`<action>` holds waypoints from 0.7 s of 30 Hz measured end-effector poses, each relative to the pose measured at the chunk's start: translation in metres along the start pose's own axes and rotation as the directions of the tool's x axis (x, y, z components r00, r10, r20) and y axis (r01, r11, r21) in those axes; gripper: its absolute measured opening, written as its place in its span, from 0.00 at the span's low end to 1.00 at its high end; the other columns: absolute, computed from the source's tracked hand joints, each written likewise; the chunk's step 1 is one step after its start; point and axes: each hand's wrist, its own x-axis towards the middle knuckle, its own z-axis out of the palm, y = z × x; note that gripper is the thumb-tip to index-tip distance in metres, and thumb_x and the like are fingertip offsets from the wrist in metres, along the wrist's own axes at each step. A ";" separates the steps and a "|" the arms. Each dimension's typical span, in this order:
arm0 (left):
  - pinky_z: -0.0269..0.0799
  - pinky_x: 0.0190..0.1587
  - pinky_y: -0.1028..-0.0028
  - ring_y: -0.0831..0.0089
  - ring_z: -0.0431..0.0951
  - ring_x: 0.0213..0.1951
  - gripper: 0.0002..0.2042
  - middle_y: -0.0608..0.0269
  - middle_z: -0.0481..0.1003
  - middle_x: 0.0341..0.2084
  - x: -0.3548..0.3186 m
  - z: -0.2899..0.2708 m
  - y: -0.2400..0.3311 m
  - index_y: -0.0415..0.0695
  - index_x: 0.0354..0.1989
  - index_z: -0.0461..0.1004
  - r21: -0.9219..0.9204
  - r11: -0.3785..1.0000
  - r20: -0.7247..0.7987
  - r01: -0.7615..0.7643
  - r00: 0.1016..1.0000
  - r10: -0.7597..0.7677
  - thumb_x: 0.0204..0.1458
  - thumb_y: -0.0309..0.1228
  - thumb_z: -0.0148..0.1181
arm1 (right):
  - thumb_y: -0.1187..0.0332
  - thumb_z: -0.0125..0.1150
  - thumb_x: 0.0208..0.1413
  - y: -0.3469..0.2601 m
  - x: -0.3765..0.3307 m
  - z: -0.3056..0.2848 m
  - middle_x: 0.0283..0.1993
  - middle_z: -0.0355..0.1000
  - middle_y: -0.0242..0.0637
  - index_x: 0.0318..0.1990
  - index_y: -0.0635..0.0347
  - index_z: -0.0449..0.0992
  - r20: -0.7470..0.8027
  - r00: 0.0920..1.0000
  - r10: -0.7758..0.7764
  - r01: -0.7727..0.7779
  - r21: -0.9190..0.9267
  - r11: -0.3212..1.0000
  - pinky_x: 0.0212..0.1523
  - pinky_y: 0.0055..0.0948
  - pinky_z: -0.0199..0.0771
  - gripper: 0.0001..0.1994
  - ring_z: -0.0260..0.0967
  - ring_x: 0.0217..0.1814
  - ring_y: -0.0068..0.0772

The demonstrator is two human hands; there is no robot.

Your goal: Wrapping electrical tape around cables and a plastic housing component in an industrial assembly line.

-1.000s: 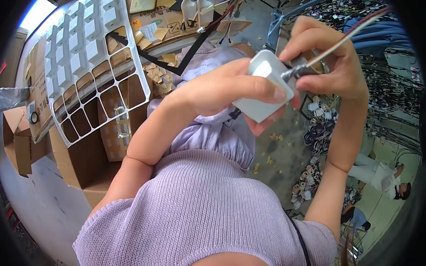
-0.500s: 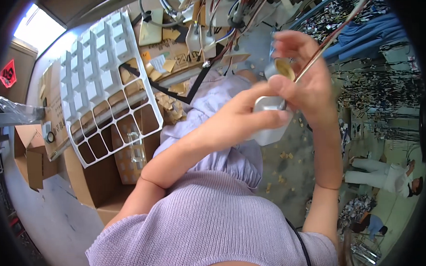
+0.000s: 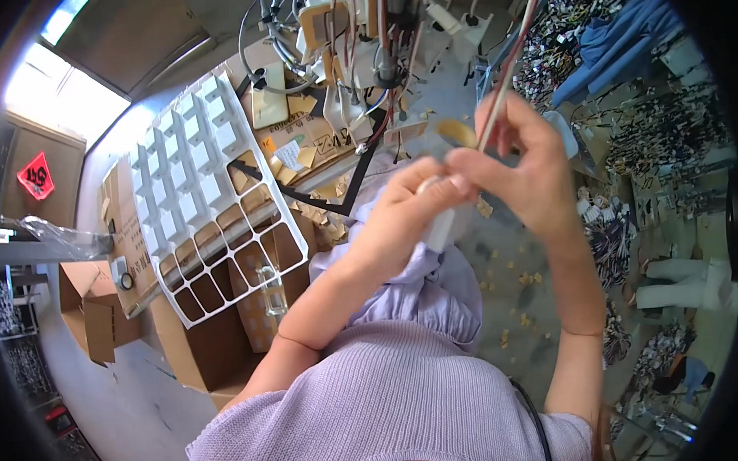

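I see both hands up together over the lap. My left hand [image 3: 401, 221] is wrapped round a small white block [image 3: 444, 226], thumb across its top. Right hand [image 3: 529, 172] pinches a thin cable [image 3: 506, 71] running up & away, fingertips touching the left's. White divider tray [image 3: 213, 195] sits to the left on cardboard boxes [image 3: 202, 350].
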 end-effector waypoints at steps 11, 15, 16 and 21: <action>0.59 0.50 0.76 0.75 0.65 0.46 0.10 0.63 0.64 0.43 -0.011 -0.008 -0.003 0.37 0.41 0.74 0.366 0.906 -0.209 -0.213 0.930 0.303 0.56 0.31 0.56 | 0.69 0.67 0.50 -0.020 -0.007 -0.014 0.43 0.70 0.40 0.47 0.71 0.73 0.385 0.914 0.129 -0.310 0.456 0.834 0.49 0.29 0.74 0.19 0.70 0.45 0.29; 0.68 0.49 0.74 0.75 0.73 0.45 0.13 0.64 0.71 0.42 -0.011 -0.003 0.009 0.38 0.44 0.73 -0.139 0.990 -0.161 -0.038 0.987 0.016 0.56 0.33 0.57 | 0.70 0.70 0.47 -0.010 0.009 -0.013 0.49 0.70 0.35 0.45 0.65 0.75 0.428 0.904 0.003 -0.179 0.371 0.911 0.54 0.28 0.68 0.17 0.68 0.52 0.28; 0.71 0.44 0.76 0.77 0.75 0.40 0.14 0.64 0.74 0.40 -0.008 -0.008 0.006 0.39 0.45 0.73 -0.169 0.986 -0.034 0.013 0.999 -0.019 0.55 0.35 0.58 | 0.69 0.70 0.47 -0.007 0.014 -0.007 0.49 0.70 0.35 0.44 0.64 0.75 0.372 0.927 -0.043 -0.064 0.272 0.960 0.55 0.29 0.67 0.16 0.67 0.53 0.27; 0.71 0.40 0.79 0.78 0.75 0.38 0.14 0.64 0.75 0.37 -0.014 -0.011 0.008 0.40 0.44 0.73 -0.150 0.985 0.026 0.084 0.996 -0.081 0.55 0.36 0.57 | 0.68 0.70 0.48 -0.005 0.010 0.021 0.38 0.69 0.33 0.43 0.61 0.74 0.322 0.947 0.004 -0.164 0.471 0.867 0.43 0.30 0.71 0.16 0.71 0.41 0.30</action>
